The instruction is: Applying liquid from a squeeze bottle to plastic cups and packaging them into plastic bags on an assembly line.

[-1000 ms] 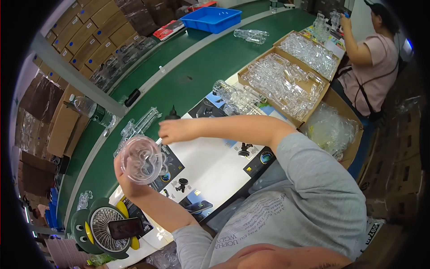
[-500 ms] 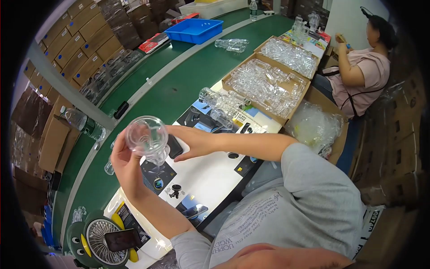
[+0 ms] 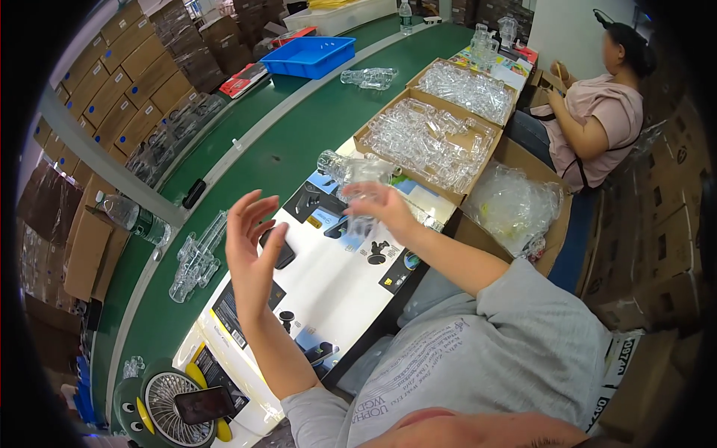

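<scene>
My left hand (image 3: 254, 243) is raised over the white printed board (image 3: 321, 276), fingers spread and nothing in them. A dark rounded shape (image 3: 284, 252) shows just behind its thumb; I cannot tell if it is an object or print. My right hand (image 3: 382, 210) reaches over a cluster of clear vessels (image 3: 340, 166) at the board's far right part, its fingers smeared by motion. Under its fingers is a clear piece (image 3: 363, 226); whether they grip it is not plain. Left of my left hand, several clear vessels (image 3: 196, 261) lie on the green surface (image 3: 258, 172).
Two cardboard trays (image 3: 455, 196) full of clear pieces stand at the right, near a carton with plastic bags (image 3: 515, 201). A blue bin (image 3: 310, 58) sits at the back. A fan with a phone (image 3: 203, 404) stands near left. A co-worker (image 3: 597, 112) sits far right.
The clear flared vessel is gone from my left hand, and clear vessels now show fully on the green surface beside it. My right hand has moved right to the clear vessels on the board.
</scene>
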Motion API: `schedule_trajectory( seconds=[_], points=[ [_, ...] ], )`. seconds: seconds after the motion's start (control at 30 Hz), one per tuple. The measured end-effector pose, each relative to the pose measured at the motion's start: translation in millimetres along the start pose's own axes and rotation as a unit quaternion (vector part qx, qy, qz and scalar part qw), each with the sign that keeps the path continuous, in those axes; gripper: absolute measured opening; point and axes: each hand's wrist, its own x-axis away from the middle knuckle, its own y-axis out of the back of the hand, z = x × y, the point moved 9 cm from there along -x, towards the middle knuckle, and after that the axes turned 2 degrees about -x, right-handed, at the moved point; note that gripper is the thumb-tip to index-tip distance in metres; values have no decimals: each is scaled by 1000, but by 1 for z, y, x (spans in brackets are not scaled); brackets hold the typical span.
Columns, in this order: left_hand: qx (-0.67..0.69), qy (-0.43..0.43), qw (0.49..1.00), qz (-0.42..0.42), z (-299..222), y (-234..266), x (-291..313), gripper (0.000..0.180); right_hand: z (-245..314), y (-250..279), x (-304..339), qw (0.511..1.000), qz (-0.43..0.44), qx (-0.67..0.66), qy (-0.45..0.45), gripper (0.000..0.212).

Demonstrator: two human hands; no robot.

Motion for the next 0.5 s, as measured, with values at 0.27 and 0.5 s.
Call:
schedule_trajectory(
  seconds=[0.27,0.5],
  points=[
    [44,-33,998,-4,-7,9,-2,31,-14,64,20,975,-170,-105,-93,37],
    [9,-22,998,51,-10,-11,4,23,-35,38,-17,972,-103,-182,-109,42]
  ],
)
